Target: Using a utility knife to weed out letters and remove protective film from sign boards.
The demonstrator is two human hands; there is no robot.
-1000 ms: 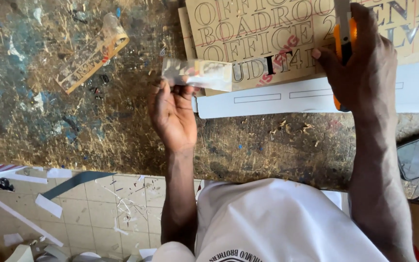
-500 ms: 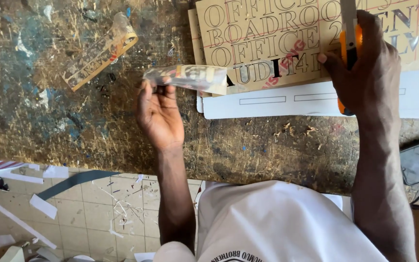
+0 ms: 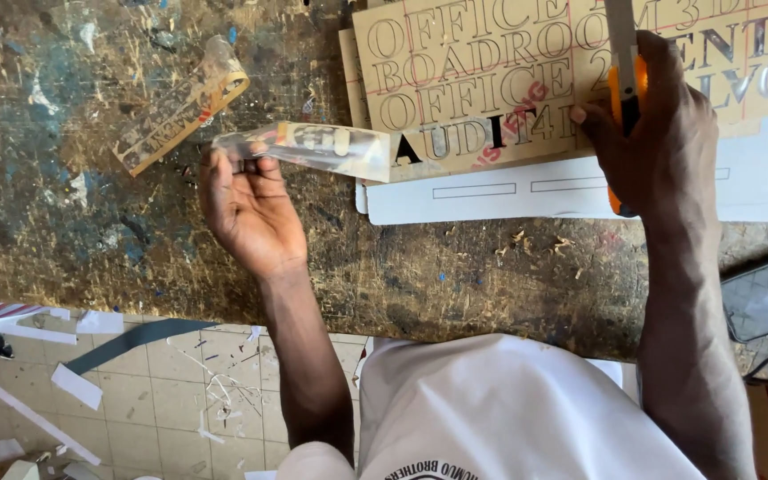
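Scarred bench (image 3: 91, 222) | left hand (image 3: 246, 209) pinching film strip (image 3: 313, 147) | right hand (image 3: 660, 133) gripping knife (image 3: 622, 107)

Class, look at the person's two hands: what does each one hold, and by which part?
Left hand pinches a clear peeled strip by its left end. Right hand grips an orange utility knife around its handle.

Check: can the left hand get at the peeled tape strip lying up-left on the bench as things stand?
Probably yes, but not freely: the left hand already pinches a clear film strip. The tape strip lies just beyond it on bare bench, nothing between.
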